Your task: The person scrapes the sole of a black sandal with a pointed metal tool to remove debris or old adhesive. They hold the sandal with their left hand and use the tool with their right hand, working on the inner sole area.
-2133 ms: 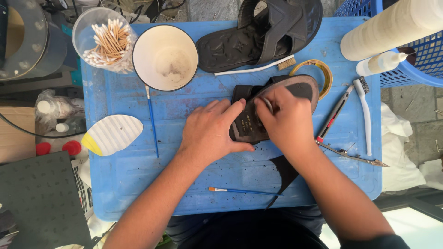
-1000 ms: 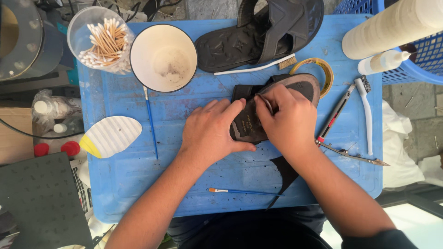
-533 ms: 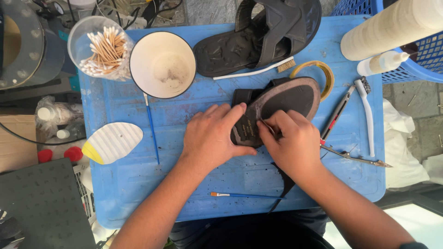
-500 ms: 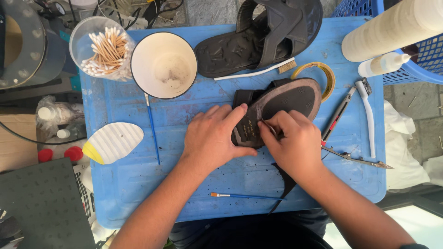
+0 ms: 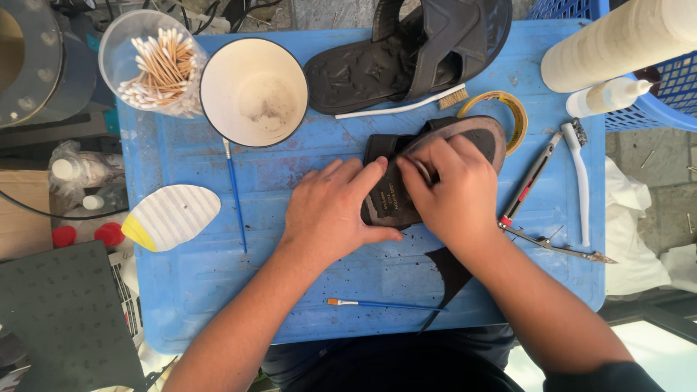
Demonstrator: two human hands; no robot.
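both hands press on a dark sandal (image 5: pixel 406 196) lying sole-up just below the bowl (image 5: pixel 254 91) on the blue worktop (image 5: pixel 189 268): left hand (image 5: pixel 330 210) flat, holding its heel end; right hand (image 5: pixel 454 192) curled, fingertips pinching at the sole. sandal looks light, flexible rubber, best held by its edges.

The table top (image 5: pixel 181 283) filling the middle of the frame was bright blue with dark specks. At upper centre stood a white bowl (image 5: pixel 254 91) with a dark rim and grey smudges inside. A clear cup (image 5: pixel 149 62) at upper left held tan-stemmed, white-tipped cotton swabs (image 5: pixel 156 69). The sandal (image 5: pixel 417 47) at the top was black with an embossed pattern; the sandal sole (image 5: pixel 479 134) at centre was dark grey with a brownish edge. At left lay a white ribbed sole piece (image 5: pixel 170 216) with a yellow tip. Two thin brushes (image 5: pixel 236 196) had blue handles. The tape ring (image 5: pixel 508 109) was yellow, the basket (image 5: pixel 668 80) at upper right blue mesh.
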